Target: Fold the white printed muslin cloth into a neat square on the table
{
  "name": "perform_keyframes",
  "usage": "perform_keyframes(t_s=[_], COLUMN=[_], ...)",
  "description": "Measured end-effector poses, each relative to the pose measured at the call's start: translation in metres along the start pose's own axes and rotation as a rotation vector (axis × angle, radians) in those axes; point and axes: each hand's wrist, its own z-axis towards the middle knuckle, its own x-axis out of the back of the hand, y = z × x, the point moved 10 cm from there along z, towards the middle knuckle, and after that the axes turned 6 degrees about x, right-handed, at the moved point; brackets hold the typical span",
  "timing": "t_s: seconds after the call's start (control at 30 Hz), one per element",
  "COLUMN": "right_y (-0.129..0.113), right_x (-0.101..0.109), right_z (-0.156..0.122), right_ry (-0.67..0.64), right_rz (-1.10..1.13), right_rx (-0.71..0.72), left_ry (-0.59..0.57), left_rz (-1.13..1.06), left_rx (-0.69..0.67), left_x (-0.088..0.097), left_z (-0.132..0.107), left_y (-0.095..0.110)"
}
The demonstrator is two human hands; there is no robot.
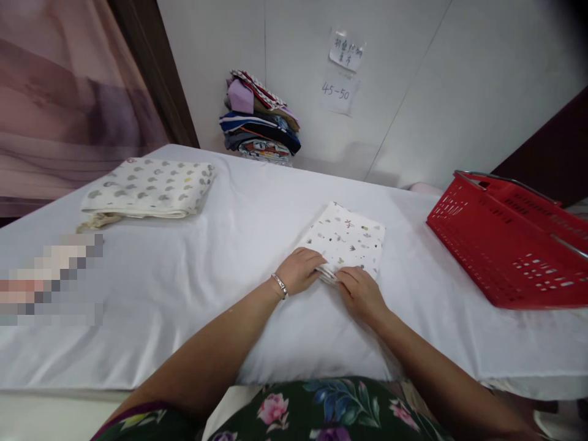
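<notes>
A folded white cloth (pixel 348 236) with small plant-like prints lies on the table in front of me. My left hand (pixel 301 270) has its fingers closed on the near left edge, where several layers show. At the near right edge, my right hand (pixel 361 292) pinches the same cloth between thumb and fingers. A bracelet circles my left wrist. The two hands are a short gap apart, and both rest low at the tabletop.
A white tablecloth (pixel 184 275) covers the table. At the far left lies another folded cloth (pixel 151 187) with grey prints and a cord. A red basket (pixel 519 245) stands at right. Stacked fabrics (pixel 261 122) rise beyond the far edge. A patch at left is pixelated.
</notes>
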Motion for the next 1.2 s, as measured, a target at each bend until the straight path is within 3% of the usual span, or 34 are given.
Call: perform_keyframes(t_s=[0.3,0.57,0.8,1.2], right_y=[0.004,0.009,0.001,0.000], right_x=[-0.001,-0.002,-0.011,-0.021], right_z=[-0.004,-0.022,-0.035,-0.040], right_ry=[0.015,0.089,0.039,0.001], right_rz=[0.062,0.036,-0.017,0.098], right_rx=[-0.005,-0.022,0.092,0.123], left_ry=[0.085,0.088,0.037,0.151], left_rz=[0.062,0.156,0.127,-0.183], left_rx=[-0.014,0.033,0.115,0.293], left_x=[0.012,0.023,0.010,0.022], left_z=[-0.001,0.000,-0.012,-0.017], left_y=[-0.009,-0.018,-0.031,-0.044])
